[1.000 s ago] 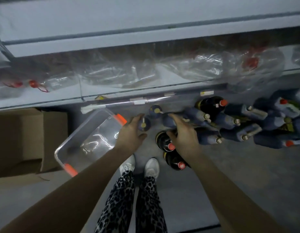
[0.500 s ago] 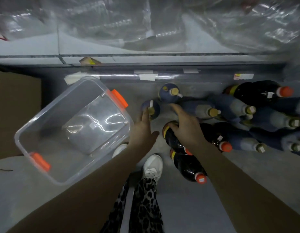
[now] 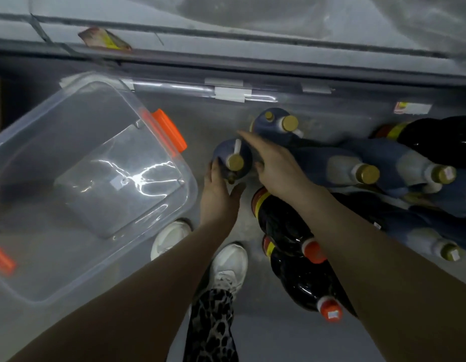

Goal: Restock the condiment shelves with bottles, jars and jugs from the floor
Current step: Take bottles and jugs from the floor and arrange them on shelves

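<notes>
- Grip, head view: left hand [image 3: 219, 197] and right hand [image 3: 277, 167], fingers spread wide, flank the upright blue jug [image 3: 233, 159]; nothing clasped yet. Likely a two-handed lift, for weight.
- Right of grip, dark bottles [image 3: 278, 226] lie flat; clear tub [image 3: 158, 226] sits left.

Person viewed from above. Both forearms bare down to the left hand [image 3: 218, 194] and right hand [image 3: 276, 165]. Trousers [image 3: 211, 327]: leopard print, dark spots on grey. Footwear: white trainers; left shoe [image 3: 169, 237] partly covered by a forearm, right shoe [image 3: 229, 267] showing its laces.
</notes>
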